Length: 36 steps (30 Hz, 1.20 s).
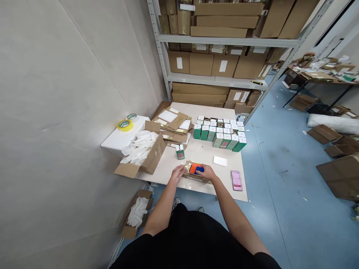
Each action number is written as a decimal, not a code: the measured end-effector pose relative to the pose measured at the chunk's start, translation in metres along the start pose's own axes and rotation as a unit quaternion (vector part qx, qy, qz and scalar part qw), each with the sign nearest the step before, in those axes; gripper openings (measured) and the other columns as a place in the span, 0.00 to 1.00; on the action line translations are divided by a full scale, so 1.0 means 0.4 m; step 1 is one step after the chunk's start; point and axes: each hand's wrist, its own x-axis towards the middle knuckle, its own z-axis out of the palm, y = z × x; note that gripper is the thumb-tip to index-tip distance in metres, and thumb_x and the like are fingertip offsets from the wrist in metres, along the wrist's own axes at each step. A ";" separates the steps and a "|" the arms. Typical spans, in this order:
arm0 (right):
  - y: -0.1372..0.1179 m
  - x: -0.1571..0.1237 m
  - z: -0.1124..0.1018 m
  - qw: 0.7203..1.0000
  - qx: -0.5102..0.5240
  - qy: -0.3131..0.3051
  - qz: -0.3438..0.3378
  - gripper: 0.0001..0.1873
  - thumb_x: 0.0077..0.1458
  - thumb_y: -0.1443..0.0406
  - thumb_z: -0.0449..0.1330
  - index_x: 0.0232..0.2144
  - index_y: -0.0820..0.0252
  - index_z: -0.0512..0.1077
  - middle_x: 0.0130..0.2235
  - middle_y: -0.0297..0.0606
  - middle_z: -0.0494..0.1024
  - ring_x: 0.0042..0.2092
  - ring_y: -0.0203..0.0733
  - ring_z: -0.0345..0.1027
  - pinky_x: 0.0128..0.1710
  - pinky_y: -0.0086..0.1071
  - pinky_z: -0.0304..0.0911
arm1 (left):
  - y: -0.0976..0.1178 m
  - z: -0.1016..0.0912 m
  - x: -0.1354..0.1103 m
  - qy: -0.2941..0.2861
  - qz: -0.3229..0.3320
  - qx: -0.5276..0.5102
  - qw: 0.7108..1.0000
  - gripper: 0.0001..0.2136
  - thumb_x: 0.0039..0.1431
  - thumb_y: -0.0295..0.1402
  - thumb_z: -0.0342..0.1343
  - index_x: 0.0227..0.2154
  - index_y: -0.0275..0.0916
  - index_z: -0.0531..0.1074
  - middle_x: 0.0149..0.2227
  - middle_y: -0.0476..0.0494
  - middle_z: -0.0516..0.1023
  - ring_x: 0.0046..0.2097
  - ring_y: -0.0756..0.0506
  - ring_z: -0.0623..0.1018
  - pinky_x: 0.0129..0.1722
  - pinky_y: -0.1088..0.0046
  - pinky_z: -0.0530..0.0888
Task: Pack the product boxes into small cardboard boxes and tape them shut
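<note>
A small cardboard box (193, 178) lies at the near edge of the table, in front of my body. My right hand (208, 172) is closed around an orange and blue tape dispenser (196, 169), which rests over the box's top. At the box's left end, my left hand (178, 173) grips the corner, its fingers curled by a shiny strip of tape (187, 165). Just beyond the box stands a small green and white carton (180, 152). A white card (220, 161) lies flat to the right, and a pink item (236, 181) sits nearer the right edge.
Rows of green and white cartons (220, 133) stand at the back right. Flattened cardboard pieces (174, 125) are stacked at the back left. An open box (153, 155) of white paper and a yellow tape roll (125, 125) are at left. Shelving (224, 40) rises behind.
</note>
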 end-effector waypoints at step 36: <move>-0.086 0.119 0.036 0.970 -0.139 -0.022 0.197 0.36 0.55 0.34 0.59 0.42 0.59 0.81 0.42 0.50 0.84 0.45 0.52 0.78 0.41 0.34 0.64 | -0.024 -0.042 0.107 0.055 -0.019 0.181 0.982 0.06 0.49 0.31 0.67 0.25 0.38 0.75 0.23 0.48 0.78 0.28 0.47 0.79 0.32 0.73 0.76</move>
